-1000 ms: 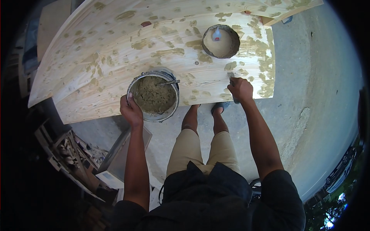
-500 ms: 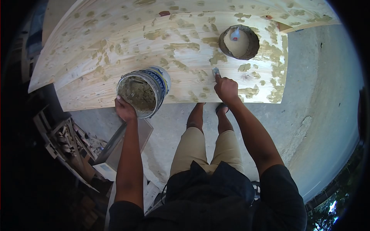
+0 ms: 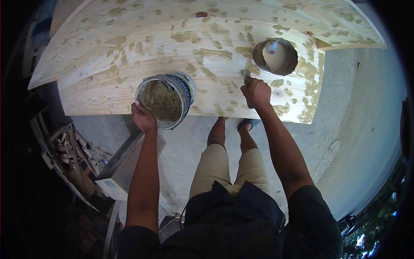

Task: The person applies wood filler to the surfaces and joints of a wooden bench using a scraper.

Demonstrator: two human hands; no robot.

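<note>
My left hand grips the rim of a white plastic bucket with blue lettering, thumb over the edge. The bucket is tilted, its mouth facing me, and brownish filler coats the inside. Closed around a putty knife is my right hand; the blade is at the wood surface beside a filler patch, and part of the handle shows below the fist. Under both lies a pale wooden panel dotted with many tan filler patches.
A dark, crusted round container stands on the panel, with pale powder and a small white bottle inside. Scrap wood and a box-like wooden piece are at lower left. Concrete floor runs along the right.
The putty knife has moved away from my body across the panel, and its handle end now shows. My left hand stays on the bucket rim. The whole view has shifted slightly.
</note>
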